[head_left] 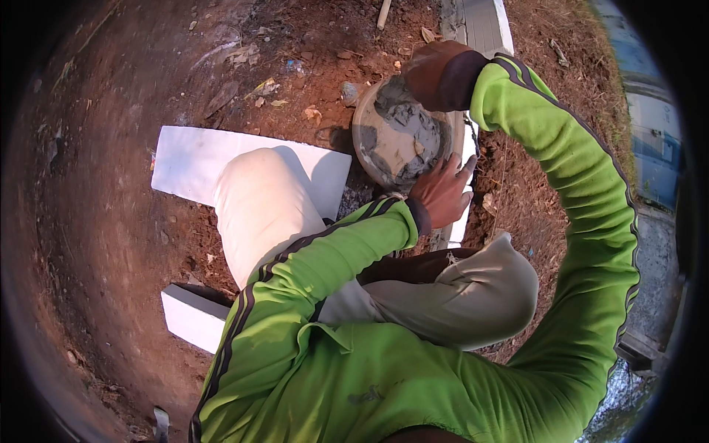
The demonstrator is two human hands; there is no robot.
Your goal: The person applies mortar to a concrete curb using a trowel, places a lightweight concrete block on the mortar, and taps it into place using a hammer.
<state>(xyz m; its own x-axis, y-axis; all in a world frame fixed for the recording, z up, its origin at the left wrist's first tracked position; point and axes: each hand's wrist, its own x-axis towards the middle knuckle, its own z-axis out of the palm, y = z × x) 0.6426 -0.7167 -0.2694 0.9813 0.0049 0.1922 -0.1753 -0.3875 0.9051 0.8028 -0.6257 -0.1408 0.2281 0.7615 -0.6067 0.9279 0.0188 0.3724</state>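
A round basin (367, 140) of wet grey mortar (415, 122) sits in front of me, with part of its bottom scraped bare. My left hand (445, 190) lies with fingers spread at the basin's near right edge, its fingertips over a white block (459, 221) in the low wall. Above the basin's far right side, my right hand (430, 75) is bent down and looks closed. Its fingers are turned away, so whatever it holds is hidden.
A large white block (185, 159) lies left of the basin, partly behind my knee. Another white block (193, 317) rests nearer on the left. The row of blocks (487, 28) continues beyond my right hand. A wooden stick (384, 15) lies on the reddish soil ahead.
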